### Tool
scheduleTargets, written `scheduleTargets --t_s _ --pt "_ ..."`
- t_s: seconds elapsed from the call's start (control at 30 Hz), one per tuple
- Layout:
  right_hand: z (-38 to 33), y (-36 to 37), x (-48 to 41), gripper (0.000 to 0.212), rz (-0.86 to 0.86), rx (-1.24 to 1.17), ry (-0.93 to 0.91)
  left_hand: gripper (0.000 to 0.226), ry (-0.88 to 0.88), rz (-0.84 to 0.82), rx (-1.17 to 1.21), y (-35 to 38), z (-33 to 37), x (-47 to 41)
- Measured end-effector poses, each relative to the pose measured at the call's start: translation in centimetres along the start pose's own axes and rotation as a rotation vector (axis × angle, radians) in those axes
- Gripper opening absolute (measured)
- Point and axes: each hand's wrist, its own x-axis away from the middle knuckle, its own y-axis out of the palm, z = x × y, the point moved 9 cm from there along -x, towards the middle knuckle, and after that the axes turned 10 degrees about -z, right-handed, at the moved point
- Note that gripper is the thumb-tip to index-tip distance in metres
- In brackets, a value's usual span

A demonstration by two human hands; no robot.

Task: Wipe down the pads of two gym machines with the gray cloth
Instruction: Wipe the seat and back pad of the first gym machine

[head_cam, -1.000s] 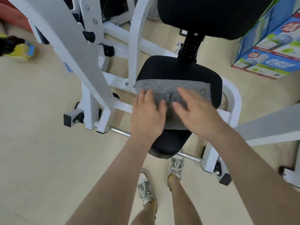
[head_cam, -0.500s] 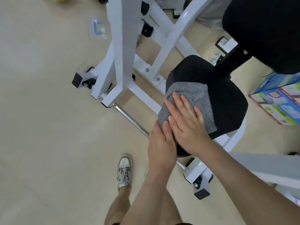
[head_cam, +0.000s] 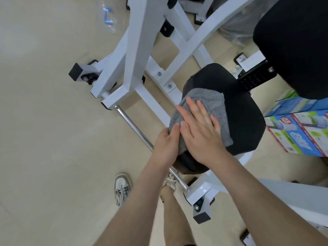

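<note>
The gray cloth (head_cam: 211,102) lies folded over the left front part of the black seat pad (head_cam: 243,114) of a white gym machine. My right hand (head_cam: 200,132) presses flat on the cloth, fingers spread and pointing up-left. My left hand (head_cam: 166,144) grips the cloth's hanging edge at the seat's left side, fingers curled around it. A larger black back pad (head_cam: 294,43) sits above the seat at the upper right.
White frame beams (head_cam: 138,50) rise on the left of the seat. A chrome bar (head_cam: 134,126) runs across the floor below it. Blue and white cardboard boxes (head_cam: 301,132) stand at the right. My shoes (head_cam: 122,189) are on the beige floor.
Both hands have slid with the cloth from the seat's front middle to its left side. My left hand went from lying flat on the cloth to gripping its edge. The view swung left.
</note>
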Motion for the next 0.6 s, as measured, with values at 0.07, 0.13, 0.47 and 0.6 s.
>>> scheduleTargets --t_s 0.07,0.13,0.47,0.6 --pt "0.6 -0.9 -2.5 0.05 -0.001 0.023 -0.025 0.05 -0.022 -0.084 -0.227 0.0 2.2 -2.1" --pt "0.7 -1.8 -4.5 0.046 0.009 0.052 -0.065 0.049 -0.078 -0.129 -0.437 0.1 3.7 -3.8" --pt "4.3 -5.2 -14.1 0.049 0.035 0.081 -0.174 0.031 -0.03 0.063 -0.143 1.9 7.2 -12.1" --pt "6.3 -6.4 -16.9 0.046 0.013 0.052 -0.123 0.028 0.013 0.085 -0.197 2.4 9.4 -14.8"
